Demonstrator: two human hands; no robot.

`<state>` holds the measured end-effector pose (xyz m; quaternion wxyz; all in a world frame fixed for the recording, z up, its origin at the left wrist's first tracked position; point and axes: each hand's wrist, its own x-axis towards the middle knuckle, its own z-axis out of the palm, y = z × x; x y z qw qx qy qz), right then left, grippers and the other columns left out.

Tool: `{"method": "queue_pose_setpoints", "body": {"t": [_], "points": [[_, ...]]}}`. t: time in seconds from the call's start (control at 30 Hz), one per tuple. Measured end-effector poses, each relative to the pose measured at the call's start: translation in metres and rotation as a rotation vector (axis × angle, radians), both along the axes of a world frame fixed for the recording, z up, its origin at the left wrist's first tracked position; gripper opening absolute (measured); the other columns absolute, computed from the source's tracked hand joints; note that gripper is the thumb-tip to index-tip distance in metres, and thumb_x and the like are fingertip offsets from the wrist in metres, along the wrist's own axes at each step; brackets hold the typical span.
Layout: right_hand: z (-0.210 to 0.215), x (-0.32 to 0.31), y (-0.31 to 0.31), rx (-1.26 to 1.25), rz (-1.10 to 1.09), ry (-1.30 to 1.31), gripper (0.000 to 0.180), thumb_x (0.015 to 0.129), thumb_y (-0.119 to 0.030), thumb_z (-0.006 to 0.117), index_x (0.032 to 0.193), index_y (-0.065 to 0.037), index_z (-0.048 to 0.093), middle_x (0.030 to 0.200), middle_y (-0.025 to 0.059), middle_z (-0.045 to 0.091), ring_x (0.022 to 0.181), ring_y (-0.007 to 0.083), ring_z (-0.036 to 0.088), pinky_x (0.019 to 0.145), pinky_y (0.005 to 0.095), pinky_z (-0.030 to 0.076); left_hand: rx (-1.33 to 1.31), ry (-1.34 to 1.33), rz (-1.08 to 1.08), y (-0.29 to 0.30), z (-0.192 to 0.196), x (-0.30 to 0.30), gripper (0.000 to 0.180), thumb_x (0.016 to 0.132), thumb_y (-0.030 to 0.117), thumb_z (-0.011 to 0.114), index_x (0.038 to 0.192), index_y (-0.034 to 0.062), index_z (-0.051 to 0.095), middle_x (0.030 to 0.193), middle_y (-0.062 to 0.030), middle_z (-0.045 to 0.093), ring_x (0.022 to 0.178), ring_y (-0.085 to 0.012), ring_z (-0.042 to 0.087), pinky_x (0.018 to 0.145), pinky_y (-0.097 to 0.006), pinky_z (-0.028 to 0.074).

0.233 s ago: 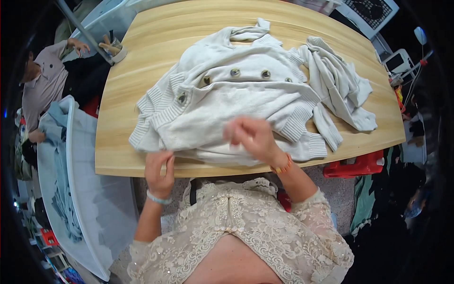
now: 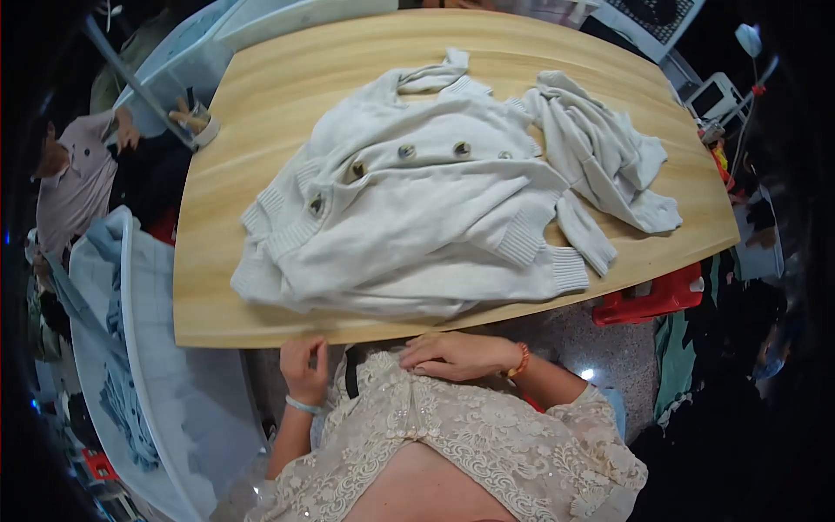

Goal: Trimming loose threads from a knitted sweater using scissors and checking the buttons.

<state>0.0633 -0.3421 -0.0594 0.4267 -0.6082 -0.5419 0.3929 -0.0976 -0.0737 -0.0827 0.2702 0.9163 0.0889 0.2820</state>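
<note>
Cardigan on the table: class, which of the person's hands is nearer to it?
Right, narrowly. The right hand lies just below the cardigan hem, off the table; the left hand hangs lower, under its left corner.

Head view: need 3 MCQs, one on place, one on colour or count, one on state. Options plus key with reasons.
1. Where does the cream cardigan lie?
A. On the wooden table
B. On the floor
C. In the person's lap

2. What colour is the bracelet on the right wrist?
A. Blue
B. Orange
C. Black

3. What are the left hand and right hand doing?
A. Both grip the cardigan
B. Only the right grips a sleeve
C. Both are off the cardigan, below the table's near edge

Key: 1 A, the cardigan is spread across the tabletop. 2 B, an orange beaded band sits at that wrist. 3 C, both hands are empty; the right rests against the lace top, while the left is beside it at the table's edge.
</note>
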Motion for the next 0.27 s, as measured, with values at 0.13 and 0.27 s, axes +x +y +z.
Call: {"method": "queue_pose_setpoints", "body": {"t": [0.13, 0.27], "points": [[-0.038, -0.006, -0.001, -0.301, -0.165, -0.129, 0.042, 0.099, -0.026, 0.047, 0.127, 0.004, 0.055, 0.123, 0.0274, 0.061, 0.115, 0.0405, 0.058, 0.1, 0.0415, 0.044, 0.043, -0.07, -0.043, -0.002, -0.008, 0.009, 0.009, 0.079, 0.003, 0.072, 0.085, 0.0064, 0.068, 0.072, -0.0095, 0.062, 0.063, -0.0282, 0.059, 0.061, -0.037, 0.045], [-0.087, -0.008, 0.009, -0.41, -0.154, -0.119, 0.054, 0.099, -0.029, 0.048, 0.146, -0.004, 0.038, 0.146, 0.0266, 0.043, 0.135, 0.0378, 0.043, 0.113, 0.039, 0.033, 0.077, -0.076, -0.092, 0.014, -0.031, 0.019, 0.007, 0.08, 0.008, 0.074, 0.085, 0.0069, 0.069, 0.071, -0.0089, 0.066, 0.06, -0.0255, 0.062, 0.061, -0.035, 0.048]]}}
